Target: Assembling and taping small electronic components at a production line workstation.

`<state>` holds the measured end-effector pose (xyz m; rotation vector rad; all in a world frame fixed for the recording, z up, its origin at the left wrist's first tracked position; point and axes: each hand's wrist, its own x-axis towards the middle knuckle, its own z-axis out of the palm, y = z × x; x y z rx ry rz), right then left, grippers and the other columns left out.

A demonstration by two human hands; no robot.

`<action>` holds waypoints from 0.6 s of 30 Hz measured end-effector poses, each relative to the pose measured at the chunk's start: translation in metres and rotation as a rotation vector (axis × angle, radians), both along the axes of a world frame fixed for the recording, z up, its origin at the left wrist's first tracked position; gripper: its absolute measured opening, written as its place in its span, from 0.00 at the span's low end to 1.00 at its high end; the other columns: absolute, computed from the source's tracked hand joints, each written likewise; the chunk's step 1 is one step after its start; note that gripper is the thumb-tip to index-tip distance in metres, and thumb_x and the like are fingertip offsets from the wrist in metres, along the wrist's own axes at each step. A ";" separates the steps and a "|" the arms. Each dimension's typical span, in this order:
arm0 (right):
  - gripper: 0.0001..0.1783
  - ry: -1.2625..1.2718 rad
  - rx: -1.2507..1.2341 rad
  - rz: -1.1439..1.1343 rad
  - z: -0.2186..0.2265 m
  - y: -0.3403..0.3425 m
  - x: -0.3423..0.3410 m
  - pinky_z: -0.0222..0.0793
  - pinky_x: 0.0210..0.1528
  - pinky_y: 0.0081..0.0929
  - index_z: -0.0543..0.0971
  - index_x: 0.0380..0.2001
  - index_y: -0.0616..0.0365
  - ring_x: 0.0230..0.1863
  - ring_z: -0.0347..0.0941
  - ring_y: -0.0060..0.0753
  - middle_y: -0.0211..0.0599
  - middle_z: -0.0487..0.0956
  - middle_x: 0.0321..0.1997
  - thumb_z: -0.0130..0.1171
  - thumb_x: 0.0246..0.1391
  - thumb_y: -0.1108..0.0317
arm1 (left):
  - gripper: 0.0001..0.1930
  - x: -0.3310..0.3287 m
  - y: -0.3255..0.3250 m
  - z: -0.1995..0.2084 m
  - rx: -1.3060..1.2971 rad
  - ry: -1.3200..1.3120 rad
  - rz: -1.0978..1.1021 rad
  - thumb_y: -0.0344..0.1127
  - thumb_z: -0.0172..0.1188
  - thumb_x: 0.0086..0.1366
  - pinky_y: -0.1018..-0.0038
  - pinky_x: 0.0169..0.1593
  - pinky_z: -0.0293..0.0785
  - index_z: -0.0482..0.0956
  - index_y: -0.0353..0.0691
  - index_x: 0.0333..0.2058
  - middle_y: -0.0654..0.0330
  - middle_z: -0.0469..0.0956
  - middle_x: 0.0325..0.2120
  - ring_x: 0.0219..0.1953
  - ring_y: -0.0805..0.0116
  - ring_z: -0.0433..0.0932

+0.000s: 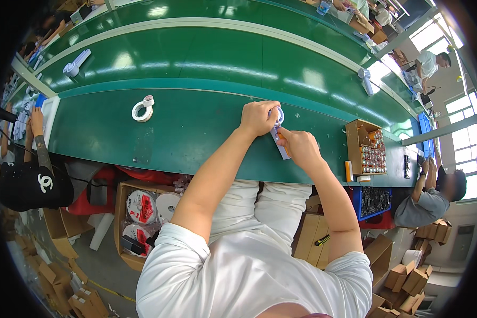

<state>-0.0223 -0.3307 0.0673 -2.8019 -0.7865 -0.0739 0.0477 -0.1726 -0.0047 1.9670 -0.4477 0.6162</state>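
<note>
Both my hands are together over the green table [196,114], right of its middle. My left hand [257,117] is closed on the round head of a pale lavender handheld device [280,146], shaped like a small fan. Its straight handle points toward me and lies on or just above the tabletop. My right hand [300,147] is closed at the neck of the device, just below the round head. Between its fingers shows a small orange thing [281,136]; its kind is mostly hidden by the fingers.
Tape rolls [142,111] lie left. At right stands a cardboard box [355,143] of small round metallic parts, with an orange-and-white object [349,170] beside it. A blue tray [361,204] of black parts sits lower right. Similar devices [365,82] lie beyond. People work at both sides.
</note>
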 end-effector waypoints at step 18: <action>0.20 0.326 0.551 -0.325 -0.033 -0.016 -0.023 0.69 0.37 0.32 0.71 0.55 0.56 0.32 0.73 0.38 0.39 0.74 0.28 0.53 0.58 0.72 | 0.11 -0.001 -0.004 0.000 0.023 0.027 -0.003 0.38 0.51 0.58 0.67 0.31 0.75 0.81 0.42 0.32 0.56 0.81 0.25 0.27 0.58 0.80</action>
